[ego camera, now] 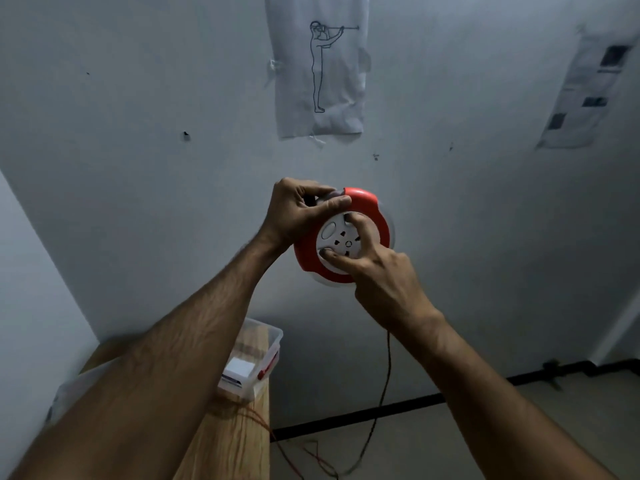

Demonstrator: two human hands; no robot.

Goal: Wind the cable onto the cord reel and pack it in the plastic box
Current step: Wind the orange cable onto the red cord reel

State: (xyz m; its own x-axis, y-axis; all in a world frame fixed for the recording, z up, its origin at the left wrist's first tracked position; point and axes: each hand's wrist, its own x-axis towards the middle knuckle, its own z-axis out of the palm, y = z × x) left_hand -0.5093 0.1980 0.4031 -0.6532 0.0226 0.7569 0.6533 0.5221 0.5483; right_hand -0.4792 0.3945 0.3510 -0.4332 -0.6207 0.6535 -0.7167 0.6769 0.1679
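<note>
I hold a round red cord reel (370, 202) with a white socket face up in front of the wall. My left hand (298, 213) grips its upper left rim, thumb across the front. The fingers of my right hand (377, 271) are curled onto the white centre disc (337, 237), fingertips in its recesses. A dark red cable (381, 393) hangs from below my right wrist down to the floor, where it lies in loose loops. The clear plastic box (266, 344) with a red latch stands on a wooden table below my left forearm, partly hidden by it.
The wooden table (235, 438) stands at lower left against the wall. Two paper sheets (322, 64) hang on the wall. A black skirting strip (398, 407) runs along the floor edge. The floor at lower right carries cable loops.
</note>
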